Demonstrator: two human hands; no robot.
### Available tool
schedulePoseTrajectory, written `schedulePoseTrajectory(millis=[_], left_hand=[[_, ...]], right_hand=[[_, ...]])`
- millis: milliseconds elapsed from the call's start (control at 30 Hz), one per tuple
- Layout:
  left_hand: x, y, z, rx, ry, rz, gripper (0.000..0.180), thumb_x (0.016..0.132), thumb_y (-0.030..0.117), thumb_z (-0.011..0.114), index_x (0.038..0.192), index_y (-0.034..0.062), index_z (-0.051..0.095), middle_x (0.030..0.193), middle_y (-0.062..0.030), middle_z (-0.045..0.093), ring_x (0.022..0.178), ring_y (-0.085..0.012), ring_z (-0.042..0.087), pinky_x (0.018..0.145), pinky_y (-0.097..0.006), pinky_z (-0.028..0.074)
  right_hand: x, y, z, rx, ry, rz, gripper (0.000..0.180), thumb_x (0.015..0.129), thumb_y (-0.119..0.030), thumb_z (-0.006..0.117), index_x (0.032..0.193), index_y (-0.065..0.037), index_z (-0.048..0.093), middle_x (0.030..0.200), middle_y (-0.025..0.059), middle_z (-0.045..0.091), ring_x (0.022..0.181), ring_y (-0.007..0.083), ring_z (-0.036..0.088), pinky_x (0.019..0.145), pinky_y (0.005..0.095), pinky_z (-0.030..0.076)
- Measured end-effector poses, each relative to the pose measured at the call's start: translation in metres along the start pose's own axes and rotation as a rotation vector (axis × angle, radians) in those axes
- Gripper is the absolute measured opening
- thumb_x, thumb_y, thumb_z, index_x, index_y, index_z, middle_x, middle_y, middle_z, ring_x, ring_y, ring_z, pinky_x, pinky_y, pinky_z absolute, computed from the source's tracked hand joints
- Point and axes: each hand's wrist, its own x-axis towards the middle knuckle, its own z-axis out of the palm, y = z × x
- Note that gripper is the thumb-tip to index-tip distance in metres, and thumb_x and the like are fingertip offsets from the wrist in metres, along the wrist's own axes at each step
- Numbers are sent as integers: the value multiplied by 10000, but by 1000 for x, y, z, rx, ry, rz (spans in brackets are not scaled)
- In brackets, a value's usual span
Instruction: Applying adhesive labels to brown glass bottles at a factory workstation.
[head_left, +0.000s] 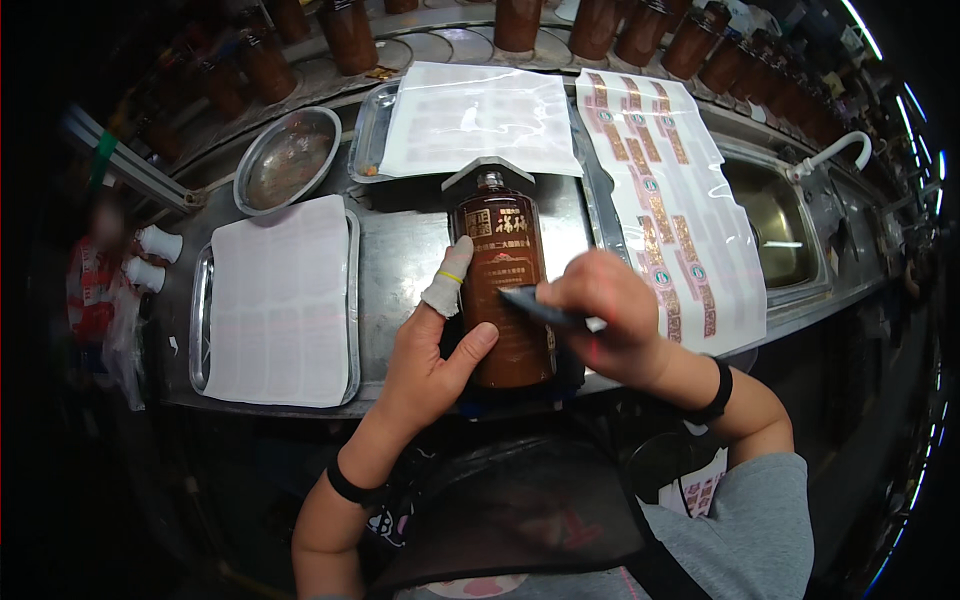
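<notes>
The left hand (430, 355) grips the brown bottle (503, 285) lying on the tabletop (400, 250); hold it steady. The right hand (600, 310) clasps a dark tool (540, 308); press it evenly across the label.

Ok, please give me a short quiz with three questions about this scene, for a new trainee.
1. True or false: the brown bottle stands upright on the metal table.
2. Which hand holds the dark flat tool? A) left hand B) right hand C) neither
3. Fill in: the round metal bowl lies at the person's far ____ side.

Key
1. False: it lies flat, with its neck pointing away from the person, and the left hand steadies it.
2. B: the right hand presses the tool on the bottle's label.
3. Left.
</notes>
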Motion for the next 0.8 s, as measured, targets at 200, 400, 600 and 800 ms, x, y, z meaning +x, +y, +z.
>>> schedulePoseTrajectory(millis=[200, 400, 600, 800], left_hand=[[13, 2, -6, 142, 55, 0, 604, 995, 262, 585, 1523, 46, 388, 1574, -263, 330, 1489, -348, 291, 1171, -404, 283], [-9, 8, -12, 409, -131, 104, 589, 1036, 459, 450, 1450, 44, 513, 1614, -317, 157, 1509, -383, 211, 1202, -424, 186], [11, 0, -16, 380, 38, 84, 524, 1037, 480, 428, 1425, 158, 570, 1601, -337, 156, 1462, -455, 280, 1176, -577, 146], [14, -5, -25, 479, 59, -31, 520, 1043, 432, 457, 1386, 59, 572, 1593, -332, 192, 1446, -481, 289, 1175, -591, 150]], right_hand=[[-14, -30, -2, 129, -9, 86, 269, 698, -8, 759, 958, -32, 693, 820, 68, 629, 736, 256, 636, 647, 373, 523], [-26, -40, -4, 146, -186, -57, 212, 758, -77, 758, 955, -27, 696, 831, 88, 641, 763, 245, 652, 678, 362, 531], [35, 21, 10, 124, 116, 419, 253, 846, -184, 767, 965, 0, 640, 798, 128, 649, 719, 217, 642, 670, 322, 508], [47, 20, 7, 166, 0, 326, 208, 830, -141, 768, 946, -3, 664, 796, 116, 666, 730, 208, 669, 667, 316, 517]])
